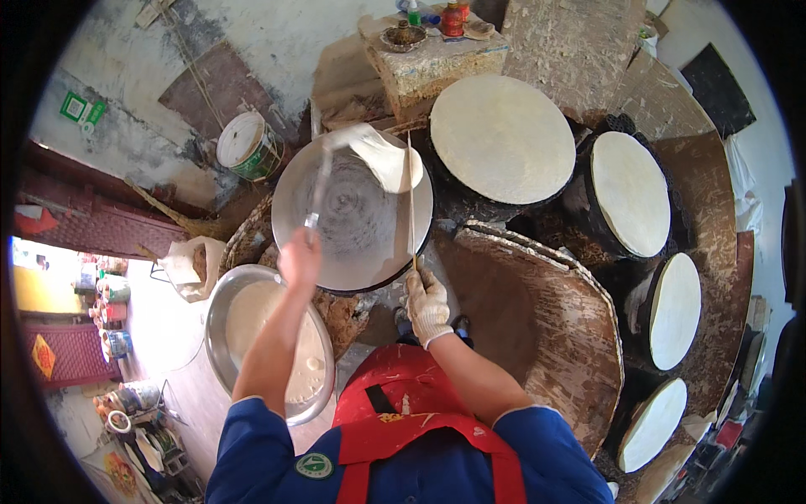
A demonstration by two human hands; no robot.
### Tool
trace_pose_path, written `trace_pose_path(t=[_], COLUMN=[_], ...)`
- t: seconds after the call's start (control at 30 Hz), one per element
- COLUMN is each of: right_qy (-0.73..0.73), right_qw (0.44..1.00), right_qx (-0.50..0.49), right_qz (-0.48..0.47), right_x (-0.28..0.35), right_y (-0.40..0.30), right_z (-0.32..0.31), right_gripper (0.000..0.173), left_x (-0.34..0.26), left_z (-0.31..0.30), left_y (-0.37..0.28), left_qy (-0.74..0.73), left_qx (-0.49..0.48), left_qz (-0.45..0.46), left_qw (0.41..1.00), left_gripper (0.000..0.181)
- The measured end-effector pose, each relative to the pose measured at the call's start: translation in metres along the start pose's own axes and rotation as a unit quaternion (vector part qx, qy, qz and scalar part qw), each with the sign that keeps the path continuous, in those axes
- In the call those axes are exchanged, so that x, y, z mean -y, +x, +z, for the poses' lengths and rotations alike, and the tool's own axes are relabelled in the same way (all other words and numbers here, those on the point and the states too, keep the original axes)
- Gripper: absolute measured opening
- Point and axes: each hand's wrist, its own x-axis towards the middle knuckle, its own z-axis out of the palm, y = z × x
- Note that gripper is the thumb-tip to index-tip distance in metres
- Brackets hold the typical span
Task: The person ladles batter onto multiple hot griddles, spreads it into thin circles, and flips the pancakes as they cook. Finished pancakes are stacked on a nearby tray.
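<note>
My bare left hand (299, 258) is closed around the handle of a ladle (323, 179), blurred by motion over a round griddle (340, 246). White batter (393, 165) stretches from near the ladle's head onto the griddle's far right part. In a knitted glove, my right hand (427, 303) grips a long thin stick or blade (412, 211), which reaches across the griddle's right side; its far end passes the batter. Below my left forearm stands a metal basin (214, 334) of pale batter (252, 315), partly hidden by that arm.
Several more griddles curve off to the right, bearing pale flat rounds such as the large round (504, 138). A worn curved wooden board (567, 327) stands at my right. Bottles, one a red bottle (452, 19), sit on a block (434, 63) behind. A bucket (249, 146) stands back left.
</note>
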Motion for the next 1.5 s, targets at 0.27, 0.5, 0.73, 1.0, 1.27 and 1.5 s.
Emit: trace_pose_path(t=[0.27, 0.5, 0.73, 1.0, 1.27, 1.5], right_qy=[-0.006, -0.222, -0.279, -0.377, -0.474, -0.468], right_qw=[0.998, 0.965, 0.953, 0.903, 0.855, 0.853], right_qx=[0.012, -0.01, -0.005, 0.008, 0.16, 0.133], right_qz=[0.064, -0.14, -0.12, -0.205, -0.14, -0.187], right_x=[0.025, 0.044, 0.004, 0.043, 0.061, 0.117], right_y=[0.07, 0.023, 0.037, 0.061, 0.056, 0.129], right_z=[0.103, 0.062, 0.104, 0.056, 0.11, 0.06], right_gripper=[0.024, 0.043, 0.042, 0.044, 0.04, 0.041], left_x=[-0.023, 0.004, 0.044, 0.105, 0.104, 0.084], left_z=[-0.1, -0.144, -0.146, -0.186, -0.16, -0.155], left_y=[-0.001, -0.045, -0.087, -0.119, -0.138, -0.144], left_qy=[-0.541, -0.725, -0.716, -0.729, -0.741, -0.736], left_qx=[0.044, 0.178, 0.161, -0.06, -0.08, -0.124], left_qz=[-0.095, -0.169, -0.238, -0.172, -0.243, -0.301], left_qw=[0.834, 0.643, 0.636, 0.66, 0.621, 0.593], left_gripper=[0.022, 0.025, 0.027, 0.026, 0.031, 0.037])
